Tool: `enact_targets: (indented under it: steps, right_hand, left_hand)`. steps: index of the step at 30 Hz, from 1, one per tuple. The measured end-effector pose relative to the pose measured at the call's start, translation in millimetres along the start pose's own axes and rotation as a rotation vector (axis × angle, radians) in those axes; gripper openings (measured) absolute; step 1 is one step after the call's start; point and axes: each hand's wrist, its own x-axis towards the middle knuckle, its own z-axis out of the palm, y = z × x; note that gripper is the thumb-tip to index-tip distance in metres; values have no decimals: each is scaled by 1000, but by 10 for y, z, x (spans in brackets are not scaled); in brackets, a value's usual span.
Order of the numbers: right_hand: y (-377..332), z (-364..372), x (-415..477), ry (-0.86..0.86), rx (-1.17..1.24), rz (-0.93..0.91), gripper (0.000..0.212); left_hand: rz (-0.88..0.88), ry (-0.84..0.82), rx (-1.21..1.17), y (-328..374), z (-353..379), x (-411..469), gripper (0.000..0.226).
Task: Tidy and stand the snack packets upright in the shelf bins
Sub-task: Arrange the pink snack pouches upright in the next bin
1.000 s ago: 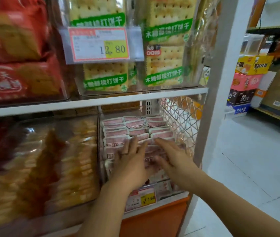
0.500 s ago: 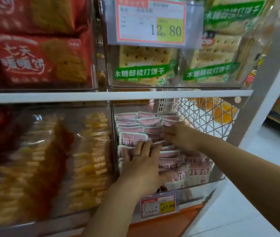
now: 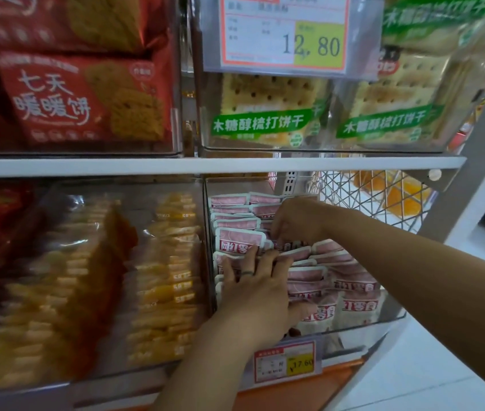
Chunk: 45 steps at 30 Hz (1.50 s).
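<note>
Two bare hands are in a clear plastic bin (image 3: 383, 320) on a shop's lower shelf, at about 4 o'clock from the frame's centre. The bin is packed with pink snack packets (image 3: 237, 224). Those toward its 12 o'clock end stand in tight upright rows. Those toward 4 o'clock lean forward and overlap against the front wall.

The left hand (image 3: 253, 292) (a dark ring (image 3: 247, 273) on one finger) lies on the packets at the bin's 7 o'clock corner. Its grip is wide, with fingers spread and pressing the packet tops, and the thumb is out toward 3 o'clock against a front packet. The right hand (image 3: 297, 221) reaches in from 4 o'clock to the middle rows, knuckles up and fingers curled down among the packets. Its fingertips are hidden, so whether that grip holds a packet cannot be told.

A 17.60 price tag (image 3: 288, 361) hangs on the shelf edge at 6 o'clock from the bin. At the bin's 9 o'clock sits a bin of yellow packets (image 3: 164, 277), and a wire mesh panel (image 3: 368, 197) stands at 2 o'clock. Above the white shelf board (image 3: 87, 167), green-banded cracker packs (image 3: 265, 111) sit at 12 o'clock under a 12.80 price tag (image 3: 282, 34). Red biscuit packs (image 3: 81, 96) are at 10 o'clock.
</note>
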Motion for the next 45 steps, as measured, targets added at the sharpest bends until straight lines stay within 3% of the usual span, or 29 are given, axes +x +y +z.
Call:
enact_targets:
  steps: [7,14,19,24,26,29,32,38,40,42,45]
  right_hand:
    - [-170,75,174,0,38,-91,16]
    - [-253,-36,241,42,457,-89,10]
    - [-231,164,253,96,386,-90,14]
    - [-237,84,202,-36,447,-54,26]
    - [-222,3,96,33,492,-46,27]
    - [-76,-35,-137,214,366,-29,25]
    - [103,134,-403,169,200,-76,24]
    - [173,573,-672,46,-62,11,67]
    - [170,534,-656,67,27,4,59]
    - [179,462,-681,179,266,-19,41]
    - [195,335,-763,295,428,-18,38]
  left_hand:
    - [-5,4,-10,9,10,7,78]
    - [-5,-6,-24,-7,19,26,80]
    - [-16,44,-26,-6,35,84,81]
    - [-67,78,-28,-7,41,166,83]
    - [-90,66,-4,-9,34,193,84]
    - [-113,54,17,-15,24,223,86]
    - [-124,72,21,-13,33,242,85]
    - [-139,143,36,-12,56,326,80]
    - [-121,167,27,-10,46,320,79]
    - [-91,206,23,-9,57,280,79]
    - [-102,236,-9,-8,72,229,83]
